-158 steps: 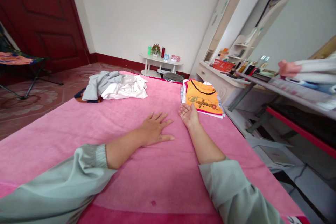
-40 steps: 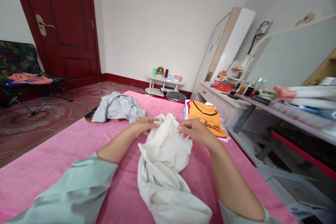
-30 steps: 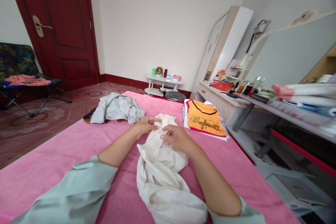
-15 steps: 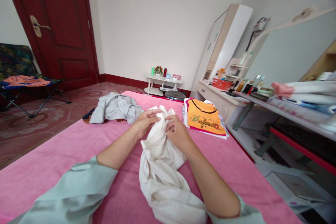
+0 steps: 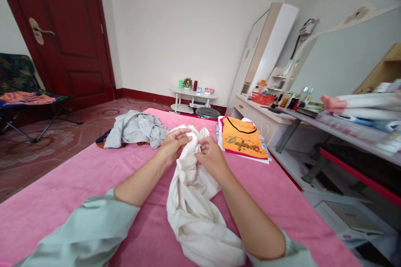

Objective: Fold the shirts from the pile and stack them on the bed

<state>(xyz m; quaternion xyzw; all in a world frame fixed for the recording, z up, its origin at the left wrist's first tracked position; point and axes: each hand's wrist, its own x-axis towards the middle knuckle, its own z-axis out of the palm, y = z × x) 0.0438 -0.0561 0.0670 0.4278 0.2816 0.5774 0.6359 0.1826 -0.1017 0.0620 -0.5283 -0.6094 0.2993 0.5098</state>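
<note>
A crumpled white garment point(image 5: 194, 200) hangs from both my hands over the pink bedspread point(image 5: 62, 179) and trails toward me. My left hand point(image 5: 172, 145) pinches its upper edge with closed fingers. My right hand point(image 5: 210, 156) grips the same bunched top just to the right, fingers curled into the cloth. The two hands are almost touching, raised a little above the bed.
A grey garment pile point(image 5: 134, 129) lies at the bed's far left. A folded stack topped by an orange shirt point(image 5: 241, 141) sits at the far right edge. Beyond are a small white table point(image 5: 192, 96), a dresser point(image 5: 266, 112), a folding chair point(image 5: 25, 100) and a red door point(image 5: 62, 29).
Since five seconds ago the white garment left the far pile and came into my hands. Over the last second my right hand moved left along the cloth until both hands met at its top.
</note>
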